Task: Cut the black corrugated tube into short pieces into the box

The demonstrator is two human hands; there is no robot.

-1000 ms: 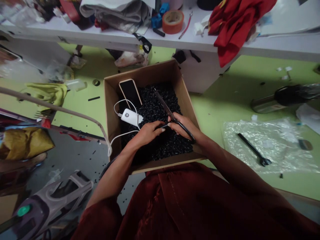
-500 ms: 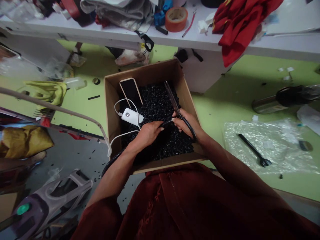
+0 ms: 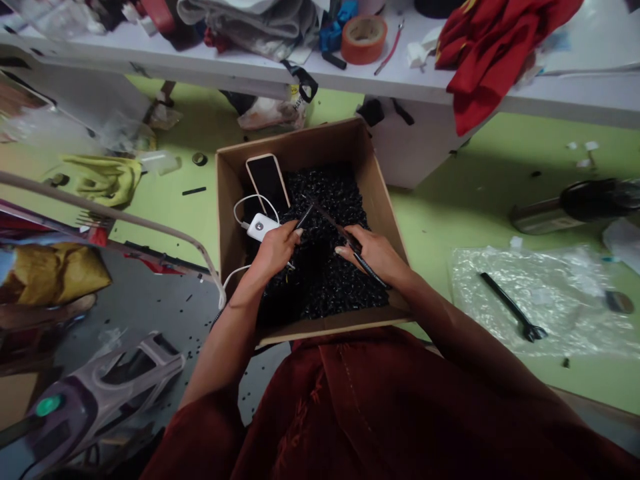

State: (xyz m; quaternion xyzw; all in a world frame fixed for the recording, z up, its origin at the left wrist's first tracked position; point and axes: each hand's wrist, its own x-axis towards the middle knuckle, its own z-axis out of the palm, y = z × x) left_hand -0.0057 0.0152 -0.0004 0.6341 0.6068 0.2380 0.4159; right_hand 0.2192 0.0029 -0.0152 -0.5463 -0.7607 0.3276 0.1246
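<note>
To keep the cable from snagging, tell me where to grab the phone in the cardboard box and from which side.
Pinch the smartphone by its long edges, coming down from above at the far end. It lies along the left wall of the cardboard box, and the white cable loops around its near end, so that end is likely to snag.

Cardboard box (image 3: 300, 147) matt brown; plastic pellets (image 3: 325, 287) glossy black; metal blade (image 3: 333, 223) dark, smooth.

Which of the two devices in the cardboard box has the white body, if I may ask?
The power bank is the white one: small, with a white cable at its end, whereas the phone beside it is larger and shows a black screen.
</note>
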